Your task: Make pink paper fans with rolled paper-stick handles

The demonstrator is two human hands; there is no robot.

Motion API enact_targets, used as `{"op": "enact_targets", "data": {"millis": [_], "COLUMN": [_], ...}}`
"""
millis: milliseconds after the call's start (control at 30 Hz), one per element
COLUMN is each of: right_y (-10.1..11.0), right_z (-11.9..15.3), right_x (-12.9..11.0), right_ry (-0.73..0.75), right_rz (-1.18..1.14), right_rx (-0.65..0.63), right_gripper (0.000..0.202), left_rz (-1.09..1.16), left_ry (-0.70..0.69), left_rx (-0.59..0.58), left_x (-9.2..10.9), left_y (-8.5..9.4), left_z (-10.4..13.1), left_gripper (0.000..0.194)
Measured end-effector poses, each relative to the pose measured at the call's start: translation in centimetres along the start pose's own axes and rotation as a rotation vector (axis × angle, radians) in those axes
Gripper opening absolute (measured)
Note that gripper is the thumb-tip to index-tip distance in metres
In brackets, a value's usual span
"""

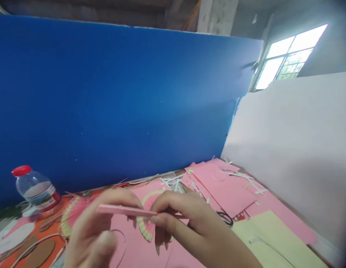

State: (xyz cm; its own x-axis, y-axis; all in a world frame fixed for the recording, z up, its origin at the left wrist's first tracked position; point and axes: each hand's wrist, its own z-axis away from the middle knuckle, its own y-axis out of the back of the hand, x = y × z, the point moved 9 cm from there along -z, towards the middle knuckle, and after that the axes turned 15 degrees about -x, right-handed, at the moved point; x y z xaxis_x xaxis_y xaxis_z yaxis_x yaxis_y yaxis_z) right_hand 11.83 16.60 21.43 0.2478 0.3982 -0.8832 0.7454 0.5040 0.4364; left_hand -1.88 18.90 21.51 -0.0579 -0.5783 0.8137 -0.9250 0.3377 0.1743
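Observation:
A narrow, folded pink paper strip (124, 210) is held level between both hands above the table. At its right end, the thumb and forefinger of my right hand (193, 216) pinch it. My left hand (96, 219) is curled around the left part, its fingers against the strip and its thumb lower down. Just behind and below the hands lies a pleated paper fan (146, 230), pink with a yellow-green edge, partly hidden by my fingers. Another pleated fan (67, 217) of the same colours sits left of my left hand, which partly covers it.
Pink sheets (225, 186) with white paper strips (173, 182) lie at the back right, near a black scissors handle (227, 219). A yellow sheet (269, 238) is front right. Left are a red-capped bottle (38, 191) and brown discs (40, 253). A blue partition (119, 100) stands behind.

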Motion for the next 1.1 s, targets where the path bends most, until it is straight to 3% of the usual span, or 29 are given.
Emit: {"op": "enact_targets", "data": {"millis": [33, 133, 233, 333, 500, 733, 1100], "right_y": [-0.4, -0.4, 0.6, 1.0, 0.3, 0.9, 0.0], "right_z": [0.0, 0.0, 0.4, 1.1, 1.4, 1.5, 1.7], "right_x": [0.0, -0.3, -1.3, -2.7, -3.2, -4.0, -3.9], "right_ry": [-0.006, -0.003, 0.053, 0.156, 0.219, 0.266, 0.289], "right_rz": [-0.027, 0.031, 0.287, 0.575, 0.775, 0.828, 0.827], "right_rx": [-0.025, -0.031, 0.1, 0.298, 0.385, 0.457, 0.398], "right_gripper": [0.026, 0.018, 0.009, 0.013, 0.017, 0.019, 0.021], "left_rz": [0.005, 0.012, -0.013, -0.059, -0.113, -0.204, -0.054], "left_ry": [0.03, 0.141, 0.208, 0.287, 0.297, 0.29, 0.241], "left_rx": [0.041, 0.149, 0.155, 0.185, 0.203, 0.165, 0.24], "left_x": [-0.1, -0.6, -1.4, -2.3, -2.5, -1.9, -1.9], "left_y": [-0.6, -1.2, -1.1, -0.3, -0.3, -1.0, -0.7], "left_z": [0.2, 1.0, 1.2, 1.3, 1.3, 0.9, 1.0], "left_gripper": [0.03, 0.035, 0.034, 0.034, 0.036, 0.038, 0.032]}}
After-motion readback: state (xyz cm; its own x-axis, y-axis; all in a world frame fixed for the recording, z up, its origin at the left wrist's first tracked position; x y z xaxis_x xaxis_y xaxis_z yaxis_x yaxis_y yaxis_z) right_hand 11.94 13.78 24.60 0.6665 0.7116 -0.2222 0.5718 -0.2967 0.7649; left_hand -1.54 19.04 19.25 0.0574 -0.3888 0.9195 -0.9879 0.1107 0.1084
